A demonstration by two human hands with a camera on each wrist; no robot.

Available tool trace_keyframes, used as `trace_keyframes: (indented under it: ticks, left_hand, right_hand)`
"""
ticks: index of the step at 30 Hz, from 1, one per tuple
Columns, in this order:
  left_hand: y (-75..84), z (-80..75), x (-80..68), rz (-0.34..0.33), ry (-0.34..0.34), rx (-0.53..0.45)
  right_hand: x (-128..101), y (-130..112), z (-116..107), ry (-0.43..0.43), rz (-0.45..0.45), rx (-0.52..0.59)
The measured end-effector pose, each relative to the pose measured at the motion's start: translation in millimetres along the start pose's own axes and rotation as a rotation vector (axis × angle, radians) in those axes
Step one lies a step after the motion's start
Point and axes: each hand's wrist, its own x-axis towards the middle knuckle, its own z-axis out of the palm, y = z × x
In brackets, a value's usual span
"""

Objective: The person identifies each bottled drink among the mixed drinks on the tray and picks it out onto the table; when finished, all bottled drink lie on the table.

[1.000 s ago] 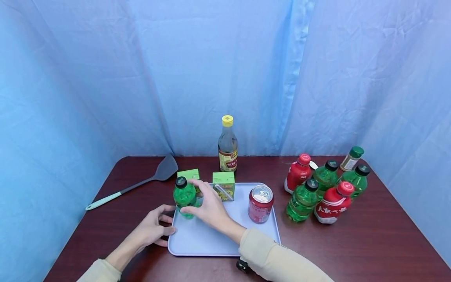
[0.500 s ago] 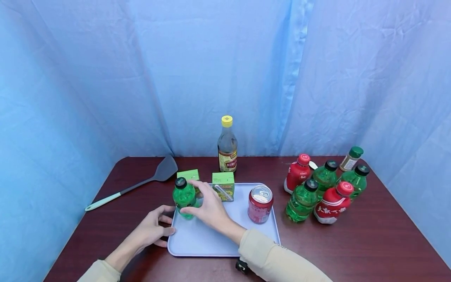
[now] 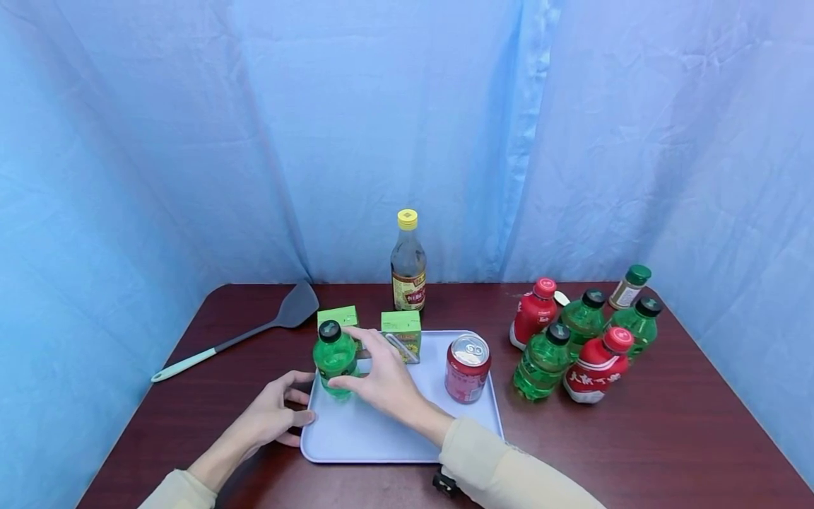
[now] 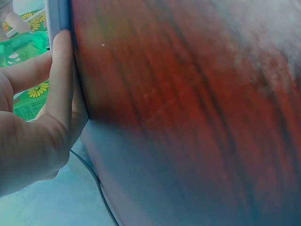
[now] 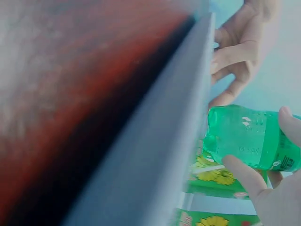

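My right hand (image 3: 388,382) holds a small green plastic bottle (image 3: 335,359) with a black cap, thumb on the near side and fingers behind. The bottle is upright over the left end of a pale lavender tray (image 3: 381,438); I cannot tell whether its base touches the tray. Fingertips of my left hand (image 3: 270,410) rest against the tray's left rim, also seen along the tray edge (image 4: 59,19) in the left wrist view. Two green drink cartons, one a carton with a straw (image 3: 402,336), stand at the tray's back. A red soda can (image 3: 468,371) stands on its right side.
Right of the tray cluster several green bottles (image 3: 542,364) and two red bottles (image 3: 594,371). A green-capped jar (image 3: 629,288) stands behind them. A yellow-capped glass bottle (image 3: 408,272) stands behind the tray. A spatula (image 3: 254,329) lies at the left. Blue curtains surround the table.
My right hand and the green bottle have shifted slightly to the right over the tray. My left hand stays at the tray's rim. The head view has moved a little.
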Motion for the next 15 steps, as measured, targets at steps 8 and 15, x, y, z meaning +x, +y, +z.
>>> trace_keyframes:
  ticks: [8, 15]
  left_hand:
    - [-0.9, -0.1, 1.3, -0.006, 0.0, 0.005]
    - [0.5, -0.2, 0.2, -0.013, 0.006, 0.006]
  right_hand:
    - [-4.7, -26.1, -32.2, -0.045, 0.012, 0.077]
    - [-13.2, -42.9, -69.2, -0.129, 0.013, 0.136]
